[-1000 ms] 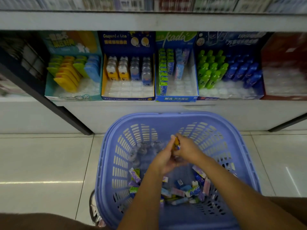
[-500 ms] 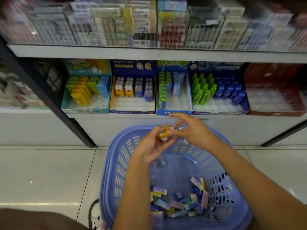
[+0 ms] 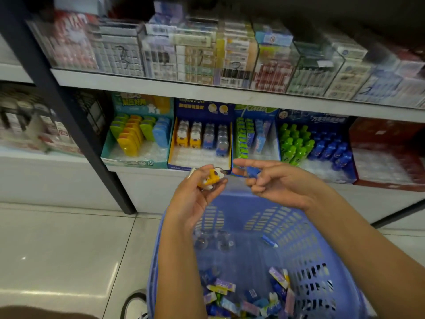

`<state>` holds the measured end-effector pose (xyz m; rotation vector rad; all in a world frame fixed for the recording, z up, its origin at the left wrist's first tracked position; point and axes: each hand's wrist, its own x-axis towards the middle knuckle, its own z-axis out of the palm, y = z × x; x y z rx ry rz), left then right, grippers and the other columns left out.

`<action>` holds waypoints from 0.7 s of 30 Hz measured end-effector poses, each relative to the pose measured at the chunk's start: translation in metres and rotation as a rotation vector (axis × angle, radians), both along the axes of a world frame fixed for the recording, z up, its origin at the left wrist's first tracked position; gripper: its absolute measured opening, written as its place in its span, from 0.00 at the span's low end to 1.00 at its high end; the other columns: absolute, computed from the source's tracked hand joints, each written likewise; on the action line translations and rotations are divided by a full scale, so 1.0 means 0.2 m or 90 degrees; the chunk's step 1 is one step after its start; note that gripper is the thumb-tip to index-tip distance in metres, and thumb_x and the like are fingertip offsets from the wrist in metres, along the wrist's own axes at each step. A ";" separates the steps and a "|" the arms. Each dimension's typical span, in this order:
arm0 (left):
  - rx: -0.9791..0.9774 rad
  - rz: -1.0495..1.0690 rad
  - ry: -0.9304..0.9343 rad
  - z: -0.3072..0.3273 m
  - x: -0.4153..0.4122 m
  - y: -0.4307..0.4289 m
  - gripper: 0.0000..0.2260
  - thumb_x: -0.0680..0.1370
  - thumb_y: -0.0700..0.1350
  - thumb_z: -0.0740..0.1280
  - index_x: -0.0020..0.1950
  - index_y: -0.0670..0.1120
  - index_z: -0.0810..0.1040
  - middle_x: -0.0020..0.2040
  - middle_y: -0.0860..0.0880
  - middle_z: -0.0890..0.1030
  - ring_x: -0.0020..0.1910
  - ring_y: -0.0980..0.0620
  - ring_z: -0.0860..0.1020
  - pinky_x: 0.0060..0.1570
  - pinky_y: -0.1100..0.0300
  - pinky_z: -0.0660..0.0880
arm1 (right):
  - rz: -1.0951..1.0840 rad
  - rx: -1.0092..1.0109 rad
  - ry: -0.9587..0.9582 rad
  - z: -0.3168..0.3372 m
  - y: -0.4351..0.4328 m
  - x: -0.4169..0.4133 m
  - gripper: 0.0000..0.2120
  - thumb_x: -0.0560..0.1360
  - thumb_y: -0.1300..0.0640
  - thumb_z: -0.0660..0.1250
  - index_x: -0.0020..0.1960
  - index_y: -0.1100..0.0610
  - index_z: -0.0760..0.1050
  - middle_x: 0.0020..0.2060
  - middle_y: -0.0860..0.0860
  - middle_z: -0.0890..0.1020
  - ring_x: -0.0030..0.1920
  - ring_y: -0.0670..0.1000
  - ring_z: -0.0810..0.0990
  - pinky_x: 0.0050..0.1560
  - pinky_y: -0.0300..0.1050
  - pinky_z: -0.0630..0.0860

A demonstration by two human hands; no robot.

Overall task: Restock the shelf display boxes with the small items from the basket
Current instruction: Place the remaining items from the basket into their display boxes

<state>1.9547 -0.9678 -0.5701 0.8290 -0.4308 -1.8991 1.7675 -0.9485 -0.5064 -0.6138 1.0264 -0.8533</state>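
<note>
Pale glossy floor tiles run beneath a white shelving unit with a dark upright post. Its upper shelf carries blurred stacks of small cartons behind clear dividers. On the lower shelf stands a row of open display boxes. A teal cardboard box has flat yellow, green and blue pieces. A dark blue cardboard box has rows of small animal-shaped items in clear shells, yellow ones on its left and blue ones on its right. A green-topped box holds slim green and blue sticks, a blue box holds green and blue bottles, and a red box holds a clear tray. Below, a lavender perforated plastic basket sits on the floor, with a heap of small wrapped packets at its near end, a few clear-domed items and one blue stick. Above the basket, just in front of the dark blue box, the left hand is turned palm up, its fingers curled around a small yellow-and-white animal-shaped item. Just beside it, the right hand pinches a small blue piece between thumb and fingers, with the index finger stretched toward the left hand. A dark-and-white shoe shows beside the basket.
</note>
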 end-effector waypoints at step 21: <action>0.004 0.255 0.078 0.00 0.22 -0.08 0.06 0.78 0.40 0.65 0.51 0.39 0.79 0.48 0.39 0.82 0.49 0.42 0.83 0.42 0.58 0.81 | 0.266 -0.467 1.035 -0.05 -0.66 0.34 0.15 0.75 0.62 0.68 0.61 0.58 0.74 0.57 0.56 0.78 0.57 0.55 0.77 0.57 0.46 0.73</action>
